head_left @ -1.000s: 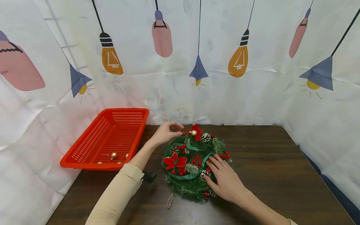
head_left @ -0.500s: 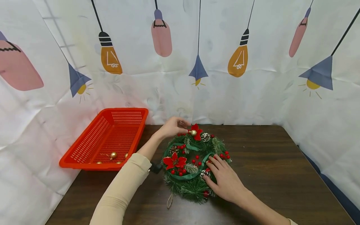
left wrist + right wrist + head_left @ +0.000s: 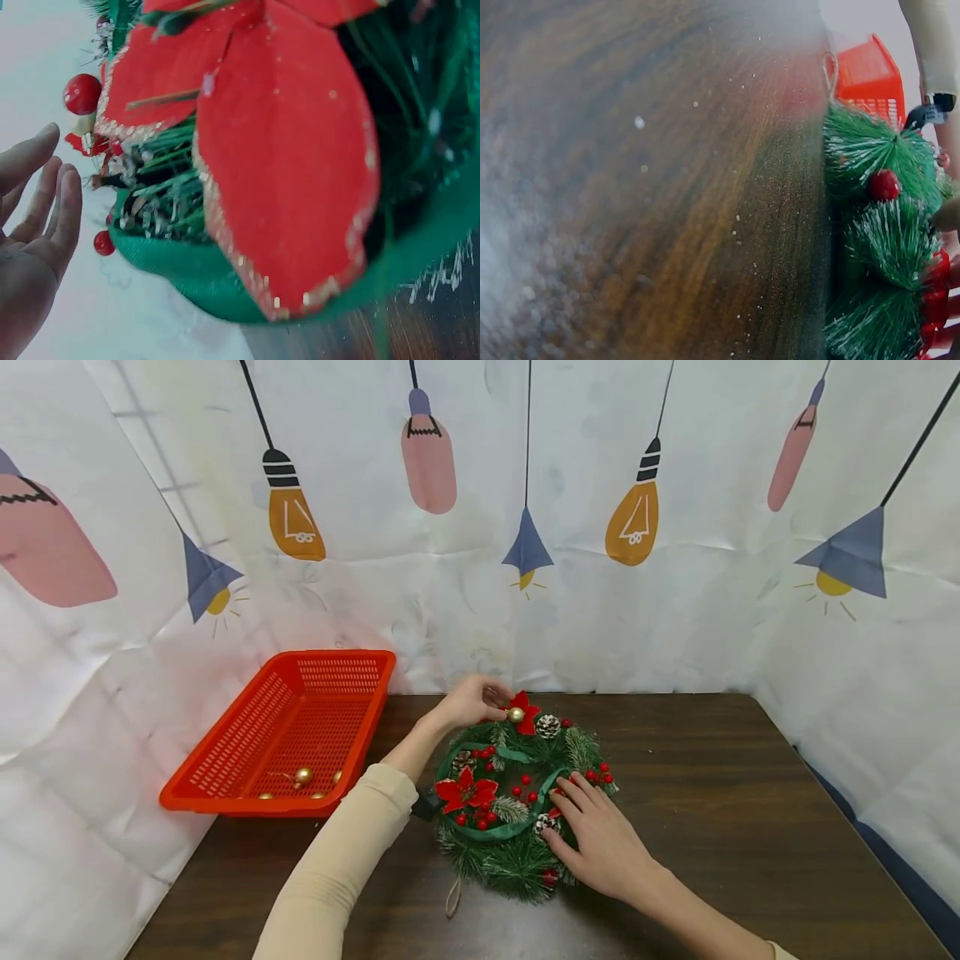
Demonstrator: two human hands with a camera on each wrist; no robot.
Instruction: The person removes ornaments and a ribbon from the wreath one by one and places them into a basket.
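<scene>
A green wreath (image 3: 517, 864) lies on the table, dressed with a green ribbon (image 3: 491, 833), pinecones and red berries. At its far side a gold bauble (image 3: 516, 715) sits against a red poinsettia (image 3: 527, 723). My left hand (image 3: 474, 702) reaches over the far left of the wreath, its fingertips right at the bauble. In the left wrist view, thumb and fingers of that left hand (image 3: 34, 225) stand apart with nothing between them, and a nearer poinsettia (image 3: 289, 157) fills the middle. On the wreath's right side rests my right hand (image 3: 600, 839), fingers spread near a frosted pinecone (image 3: 546, 824).
To the left stands a red plastic basket (image 3: 217, 806) holding several gold baubles (image 3: 303, 776). A twine loop (image 3: 453, 897) sticks out from the wreath's near edge. Behind the dark wooden table (image 3: 712, 793) hangs a white curtain (image 3: 465, 618) printed with lamps.
My left hand has moved right along the wreath's far side, up to the gold bauble by the poinsettia. My right hand and the wreath have stayed in place.
</scene>
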